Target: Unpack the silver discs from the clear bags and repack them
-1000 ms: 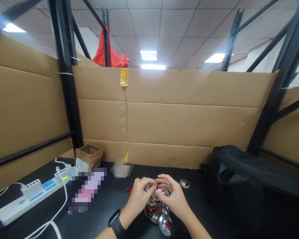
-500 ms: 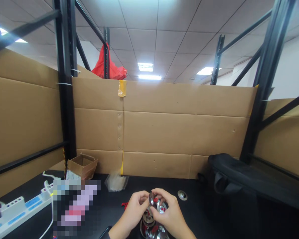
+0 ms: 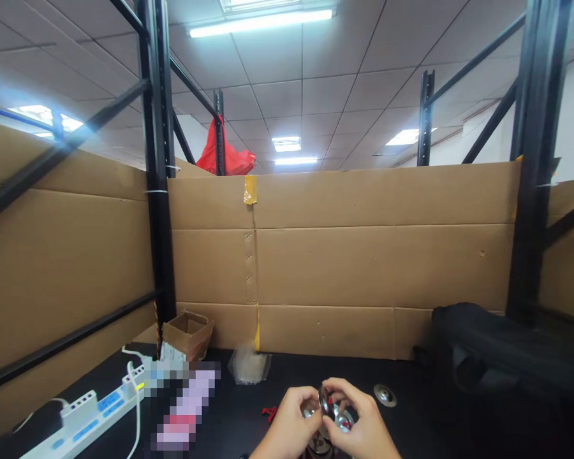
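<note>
Near the bottom centre, a shiny round metal disc [image 3: 324, 400] stands on edge between my two hands. The thumb and fingers of my left hand [image 3: 294, 421] close on its left side. My right hand [image 3: 363, 424] pinches it from the right, fingers curled over the top. Beneath and behind my hands are more shiny metal parts [image 3: 345, 421] with bits of red, partly hidden by my fingers. A separate round metal disc [image 3: 385, 395] lies flat on the black table [image 3: 301, 370], right of my right hand. A small red piece [image 3: 270, 413] lies left of my left hand.
A white power strip [image 3: 86, 424] with cables runs along the left, beside a blurred pink item [image 3: 186, 408]. Behind are a small open cardboard box [image 3: 189, 335] and a clear plastic bag [image 3: 249, 366]. A black bag [image 3: 488, 357] fills the right. Cardboard walls [image 3: 325, 261] enclose the table.
The whole view has shifted, so the scene sits further right and lower. My hands still hold the disc between them; more of the lower metal parts is cut off by the frame.
</note>
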`<state>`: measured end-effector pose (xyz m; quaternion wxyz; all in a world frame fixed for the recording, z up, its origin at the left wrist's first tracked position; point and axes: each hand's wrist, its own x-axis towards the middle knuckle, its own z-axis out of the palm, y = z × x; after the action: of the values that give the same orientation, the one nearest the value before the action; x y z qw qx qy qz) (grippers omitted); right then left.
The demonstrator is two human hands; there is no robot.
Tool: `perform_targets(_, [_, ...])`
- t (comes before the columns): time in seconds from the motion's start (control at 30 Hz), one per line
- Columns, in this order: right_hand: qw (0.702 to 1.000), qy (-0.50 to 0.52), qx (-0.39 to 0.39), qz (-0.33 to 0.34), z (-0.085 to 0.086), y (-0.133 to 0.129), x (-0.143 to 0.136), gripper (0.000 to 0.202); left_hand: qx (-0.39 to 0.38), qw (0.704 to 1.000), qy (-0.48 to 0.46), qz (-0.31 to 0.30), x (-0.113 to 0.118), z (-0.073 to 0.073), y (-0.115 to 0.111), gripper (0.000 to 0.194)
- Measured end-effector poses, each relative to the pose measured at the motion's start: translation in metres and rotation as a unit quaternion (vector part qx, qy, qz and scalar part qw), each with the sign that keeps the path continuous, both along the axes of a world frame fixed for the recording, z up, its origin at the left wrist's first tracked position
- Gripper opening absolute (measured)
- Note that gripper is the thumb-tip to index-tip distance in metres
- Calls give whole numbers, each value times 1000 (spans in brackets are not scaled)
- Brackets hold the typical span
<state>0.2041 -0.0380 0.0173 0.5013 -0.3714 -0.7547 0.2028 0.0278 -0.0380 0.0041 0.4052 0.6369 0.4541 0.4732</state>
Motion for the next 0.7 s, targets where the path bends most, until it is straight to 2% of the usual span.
perform_targets(0.1, [1000,-3,2,17,-4,2,1,52,33,995,90,-8,-3,6,-3,19])
perform_targets(0.27, [1000,-22,14,8,-4,1,-1,50,48,990,132,11,-6,15,-7,15])
perform_targets(0.43, [999,-43,17,-8,7,3,6,44,141,951,262,79,-22,27,-12,16])
perform_targets(0.5, [997,-68,12,-43,9,13,22,39,159,930,317,100,-38,30,-10,19])
perform_targets(0.57, [989,-104,-3,-109,6,28,45,35,150,916,358,104,-57,32,-4,22])
perform_targets(0.7, [946,-184,-53,-262,-13,55,92,34,119,904,401,93,-88,29,7,25])
